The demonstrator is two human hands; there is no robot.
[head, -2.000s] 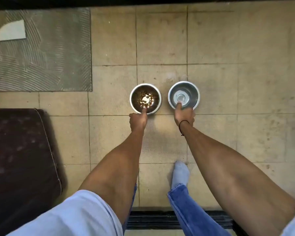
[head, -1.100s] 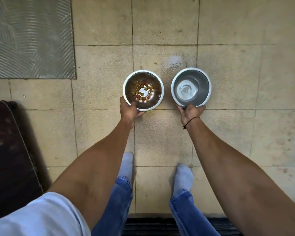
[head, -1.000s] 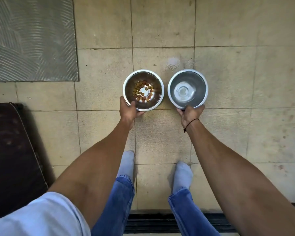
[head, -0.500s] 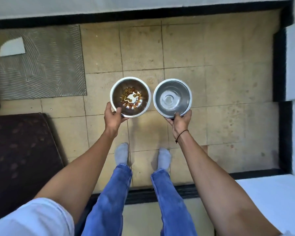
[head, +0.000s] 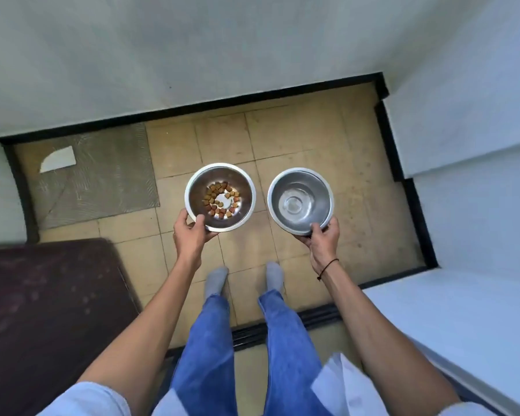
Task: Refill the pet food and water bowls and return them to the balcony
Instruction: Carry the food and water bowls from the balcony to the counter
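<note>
Two steel bowls are held up above the tiled balcony floor. The food bowl holds a thin ring of brown kibble around its bare middle. My left hand grips its near rim, thumb inside. The water bowl holds a little clear water. My right hand pinches its near rim from below, thumb over the edge. The two bowls hang level, side by side and apart.
A grey ribbed mat with a white scrap lies on the floor at left. A dark maroon cushion fills the near left. White walls with black skirting enclose the floor. My socked feet stand by the sliding-door track.
Both bowls have come up off the floor in my hands and moved apart. I have straightened up, so the view is higher and shows the walls around the balcony floor.
</note>
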